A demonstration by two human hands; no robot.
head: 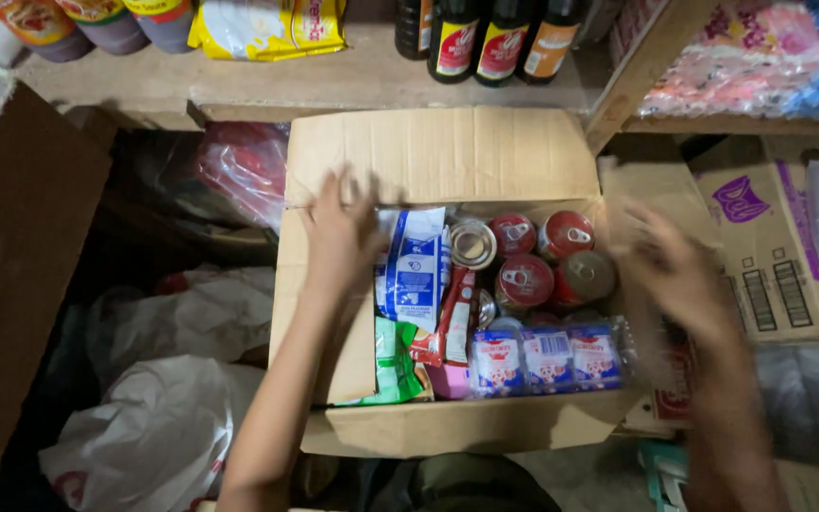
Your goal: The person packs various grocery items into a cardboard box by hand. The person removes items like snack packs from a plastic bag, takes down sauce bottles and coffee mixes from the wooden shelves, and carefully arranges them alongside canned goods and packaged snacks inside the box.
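**A:** Where were your hands at that moment?

**B:** Both were at the cardboard box (447, 422). My left hand (338, 237) lay on its left side flap, fingers spread wide and flat, gripping nothing. My right hand (680, 275) was at the right wall of the box, blurred, so I couldn't tell how far its fingers were open or whether they had hold of the flap.

**A:** And what lay between them?

**B:** The goods inside. Just to the right of my left fingers stood a blue and white pouch (414, 265), its long axis running away from me toward the back flap. Beyond it were the red-topped cans (525, 280), upright, packed against each other in the back right corner, closer to my right hand. A row of 3 small blue packs (547, 358) lay across the front, long axis left to right.

**A:** Which hand was nearer the pouch?

**B:** The left, clearly. It was just beside the pouch, and my right hand was well apart from it, across the cans.

**A:** Anything around the box?

**B:** White plastic bags (168, 417) to the left, dark bottles (500, 38) on the wooden shelf (334, 85) behind, and another printed carton (770, 246) to the right.
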